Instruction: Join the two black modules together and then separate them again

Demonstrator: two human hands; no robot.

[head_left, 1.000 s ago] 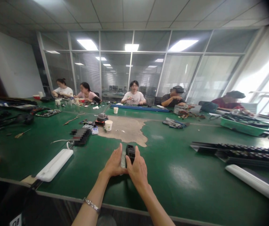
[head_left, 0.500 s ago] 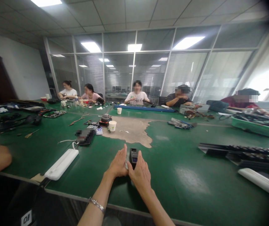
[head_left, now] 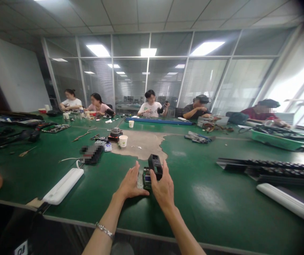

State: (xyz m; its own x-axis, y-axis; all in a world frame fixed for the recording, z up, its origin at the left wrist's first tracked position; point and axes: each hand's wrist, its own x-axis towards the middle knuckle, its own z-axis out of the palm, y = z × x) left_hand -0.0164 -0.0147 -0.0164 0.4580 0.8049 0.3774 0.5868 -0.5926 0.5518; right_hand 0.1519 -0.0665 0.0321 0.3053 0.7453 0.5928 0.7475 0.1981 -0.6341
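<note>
My right hand (head_left: 164, 187) is closed around a black plastic housing (head_left: 155, 165), tilted and held just up and right of a circuit board (head_left: 146, 178). Green board edges and a blue part show below the housing. Against the board's left side is a speckled grey plate (head_left: 140, 180). My left hand (head_left: 128, 182) lies along that side with fingers straight and the thumb spread toward the near end. Whether it presses on the plate I cannot tell. My right fingers and palm hide part of the housing.
A white power strip (head_left: 63, 186) and a dark device (head_left: 91, 153) lie left on the green table (head_left: 194, 223). Ahead are a paper cup (head_left: 123, 141) and grey gloves (head_left: 198, 137). Black metal rails (head_left: 269, 169) and a green basket (head_left: 276, 139) are right. Several people sit around.
The black housing has come away from the circuit board, up and right in my right hand, baring the board. My hands are further apart. The view has shifted slightly right.
</note>
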